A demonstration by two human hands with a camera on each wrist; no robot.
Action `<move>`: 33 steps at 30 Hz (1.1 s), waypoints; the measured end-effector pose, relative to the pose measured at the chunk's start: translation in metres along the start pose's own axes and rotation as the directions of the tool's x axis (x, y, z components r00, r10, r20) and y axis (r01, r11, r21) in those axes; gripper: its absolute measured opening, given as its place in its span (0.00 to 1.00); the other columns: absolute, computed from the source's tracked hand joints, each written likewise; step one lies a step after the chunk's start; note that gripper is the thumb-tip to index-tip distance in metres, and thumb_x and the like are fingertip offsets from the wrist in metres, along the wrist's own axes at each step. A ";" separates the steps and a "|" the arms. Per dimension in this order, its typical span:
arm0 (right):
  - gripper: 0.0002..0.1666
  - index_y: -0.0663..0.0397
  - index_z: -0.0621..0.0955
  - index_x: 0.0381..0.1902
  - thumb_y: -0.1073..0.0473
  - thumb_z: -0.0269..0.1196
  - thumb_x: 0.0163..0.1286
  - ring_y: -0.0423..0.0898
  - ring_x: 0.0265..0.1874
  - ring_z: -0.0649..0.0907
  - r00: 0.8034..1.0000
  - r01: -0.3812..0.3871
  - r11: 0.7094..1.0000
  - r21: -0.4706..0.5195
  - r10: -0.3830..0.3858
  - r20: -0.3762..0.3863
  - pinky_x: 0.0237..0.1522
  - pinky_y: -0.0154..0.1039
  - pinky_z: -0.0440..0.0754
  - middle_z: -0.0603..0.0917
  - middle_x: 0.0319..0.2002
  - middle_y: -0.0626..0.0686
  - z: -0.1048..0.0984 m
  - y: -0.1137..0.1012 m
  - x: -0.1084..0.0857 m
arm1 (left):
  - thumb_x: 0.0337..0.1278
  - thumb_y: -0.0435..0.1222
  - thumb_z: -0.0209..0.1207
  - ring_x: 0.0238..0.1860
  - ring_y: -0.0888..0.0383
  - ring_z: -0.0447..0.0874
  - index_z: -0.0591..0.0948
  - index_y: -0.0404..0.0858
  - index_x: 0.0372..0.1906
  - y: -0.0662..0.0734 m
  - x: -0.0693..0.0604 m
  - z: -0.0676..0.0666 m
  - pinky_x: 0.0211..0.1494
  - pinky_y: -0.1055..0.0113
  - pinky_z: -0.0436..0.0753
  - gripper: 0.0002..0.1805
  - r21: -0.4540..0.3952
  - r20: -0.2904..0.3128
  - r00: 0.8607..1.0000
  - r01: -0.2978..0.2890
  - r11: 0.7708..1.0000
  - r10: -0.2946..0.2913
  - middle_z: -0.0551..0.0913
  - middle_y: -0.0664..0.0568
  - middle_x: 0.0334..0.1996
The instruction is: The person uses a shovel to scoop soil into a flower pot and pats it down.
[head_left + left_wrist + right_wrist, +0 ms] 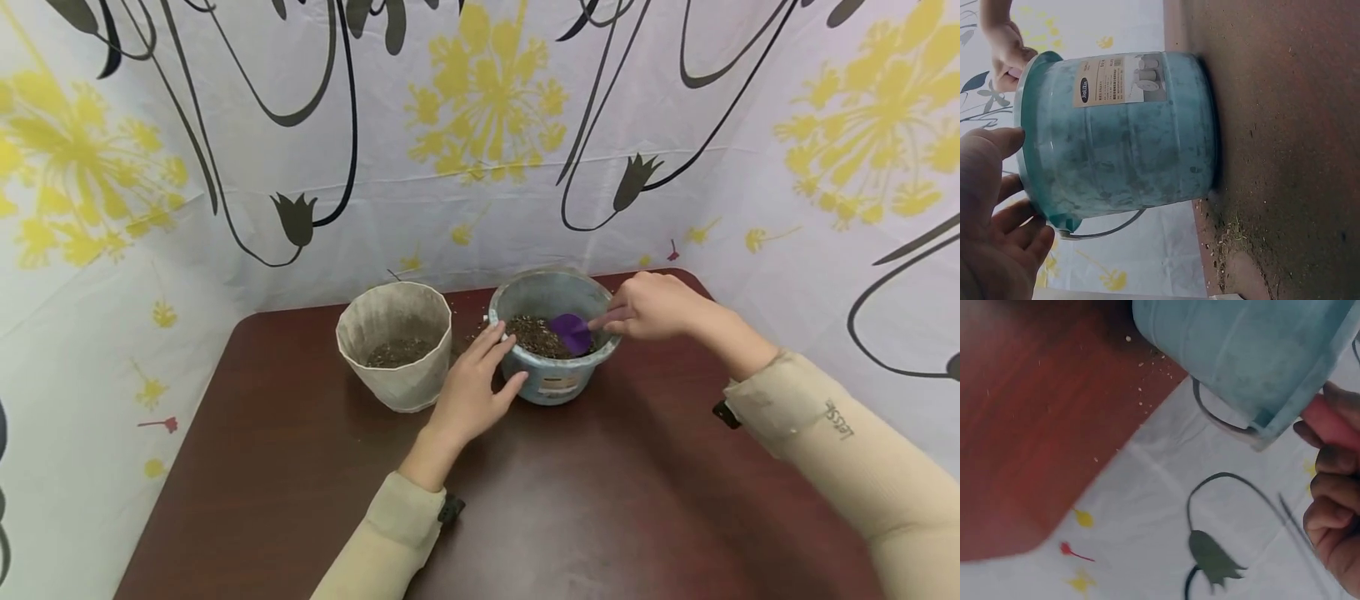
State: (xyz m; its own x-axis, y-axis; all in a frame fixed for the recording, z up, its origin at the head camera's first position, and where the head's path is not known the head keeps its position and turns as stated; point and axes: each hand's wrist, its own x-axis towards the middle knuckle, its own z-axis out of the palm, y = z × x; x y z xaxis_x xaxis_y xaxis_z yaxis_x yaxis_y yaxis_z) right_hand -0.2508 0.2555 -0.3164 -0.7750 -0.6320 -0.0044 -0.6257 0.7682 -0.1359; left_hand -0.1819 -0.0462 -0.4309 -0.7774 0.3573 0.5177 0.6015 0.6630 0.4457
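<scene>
Grip, right hand [656, 307]: fingers curled and clamped on the handle of a trowel, above the right side of a bucket's rim. Grip, left hand [472, 387]: fingers and thumb held apart, touching the left side of the same rim.

Trowel [572, 333]: purple blade, pinkish handle; blade inside the bucket, tilted, its lower end at the soil.

Bucket [1122, 150]: blue, smudged, upright towards the far edge of the surface. Printed label [1100, 81] on the outer wall, facing the person. Thin bail [1217, 422] hanging at the outside.

Soil [534, 335]: brown with pale flecks, lying in the bucket below the rim.

Pot [408, 387]: off-white, uneven rim, upright to the left of the bucket, near but apart. A shallower layer of dark soil lies at its bottom.

Surface [300, 475]: dark reddish brown, rounded far corners. Crumbs [1229, 240] scattered beside and behind the bucket.

Cloth [390, 225]: white, hung behind and at both sides; yellow flower heads, dark stems, small red motifs.

Sleeves [817, 433]: beige, one on each arm; dark lettering on the right one.
</scene>
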 end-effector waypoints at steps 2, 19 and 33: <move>0.09 0.35 0.92 0.41 0.56 0.68 0.68 0.34 0.15 0.63 0.999 0.033 0.996 0.078 -0.031 -0.022 0.17 0.33 0.65 0.70 0.13 0.35 0.002 0.006 0.000 | 0.66 0.47 0.65 0.76 0.50 0.62 0.76 0.38 0.69 0.000 0.000 0.000 0.75 0.56 0.66 0.31 -0.006 0.010 1.000 0.001 1.000 -0.001 0.67 0.46 0.74; 0.14 0.53 0.90 0.42 0.52 0.74 0.63 0.37 0.21 0.76 0.989 -0.034 0.999 0.022 0.037 -0.145 0.21 0.39 0.73 0.89 0.31 0.47 0.011 -0.004 -0.002 | 0.68 0.46 0.64 0.76 0.51 0.61 0.74 0.38 0.71 -0.001 0.000 -0.002 0.74 0.53 0.67 0.31 -0.026 0.027 1.000 0.015 1.000 -0.014 0.65 0.47 0.76; 0.09 0.38 0.91 0.46 0.53 0.67 0.72 0.31 0.14 0.54 0.993 0.068 0.917 0.393 -0.026 -0.111 0.14 0.32 0.59 0.78 0.16 0.36 0.028 0.008 -0.005 | 0.67 0.46 0.64 0.76 0.53 0.60 0.73 0.39 0.72 -0.002 -0.001 -0.001 0.75 0.55 0.66 0.32 -0.026 0.030 0.999 0.019 0.999 -0.018 0.65 0.48 0.76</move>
State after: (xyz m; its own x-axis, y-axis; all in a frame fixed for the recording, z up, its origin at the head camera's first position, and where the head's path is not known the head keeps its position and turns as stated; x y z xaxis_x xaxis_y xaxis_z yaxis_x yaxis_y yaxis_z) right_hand -0.2494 0.2625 -0.3448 -0.7634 -0.6366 0.1094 -0.5915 0.6210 -0.5142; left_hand -0.1822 -0.0486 -0.4322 -0.7934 0.3650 0.4872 0.5913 0.6522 0.4743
